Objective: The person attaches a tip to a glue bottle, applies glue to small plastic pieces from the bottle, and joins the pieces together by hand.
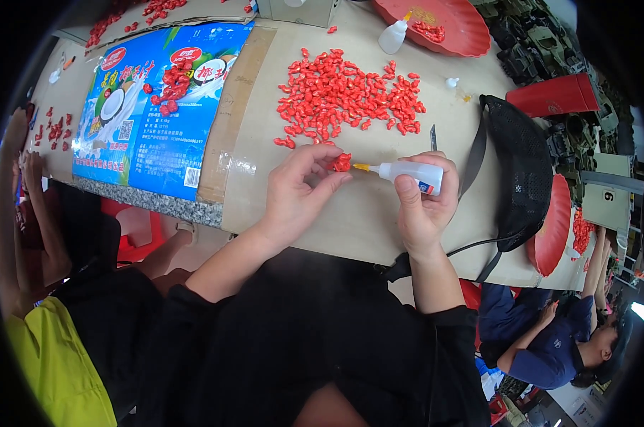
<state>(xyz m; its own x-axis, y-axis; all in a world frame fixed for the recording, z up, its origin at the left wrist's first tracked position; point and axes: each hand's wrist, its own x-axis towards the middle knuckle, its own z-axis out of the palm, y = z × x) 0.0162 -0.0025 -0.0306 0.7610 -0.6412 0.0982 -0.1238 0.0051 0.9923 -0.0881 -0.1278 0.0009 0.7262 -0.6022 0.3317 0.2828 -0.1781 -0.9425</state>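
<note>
Between the thumb and fingers of my left hand (293, 188) is a small knobbly red piece (342, 162), partly covered by the fingertips. My right hand (427, 213) is closed around a white squeeze bottle (413, 173) with a thin yellow nozzle. It lies sideways in my grip, its nozzle pointing left with the tip at or very close to the red piece; whether they touch I cannot tell. Just beyond my hands, a large loose heap of small red peanut-shaped pieces (336, 96) is spread on the tan tabletop (258, 185).
A blue printed cardboard sheet (140, 153) at the left carries a cluster of red pieces (172, 89). Another white bottle (393, 37) stands by a red plate (464, 32) at the back. A slim blade (433, 137) and a black mesh bag (521, 171) lie right. People sit on both sides.
</note>
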